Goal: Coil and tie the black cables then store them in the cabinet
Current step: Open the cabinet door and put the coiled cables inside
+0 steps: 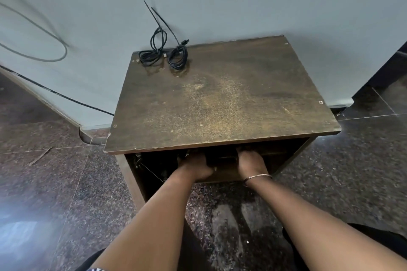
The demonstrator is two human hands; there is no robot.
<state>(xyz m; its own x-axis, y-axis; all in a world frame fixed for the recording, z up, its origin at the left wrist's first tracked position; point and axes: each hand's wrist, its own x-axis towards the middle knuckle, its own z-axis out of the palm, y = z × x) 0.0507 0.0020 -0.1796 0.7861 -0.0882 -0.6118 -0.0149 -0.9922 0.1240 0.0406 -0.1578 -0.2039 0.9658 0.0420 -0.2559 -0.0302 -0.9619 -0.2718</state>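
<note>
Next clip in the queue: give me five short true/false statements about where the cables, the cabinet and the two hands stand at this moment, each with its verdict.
1. Two coiled black cables lie on the cabinet top. True.
2. The coils sit at the front edge, near the person. False: they sit at the far left corner, by the wall.
3. Both hands reach into the cabinet opening. True: left hand and right hand are under the top.
4. A bracelet is on the left wrist. False: it is on the right wrist.
5. The right hand holds a coil above the cabinet. False: its fingers are hidden inside.
</note>
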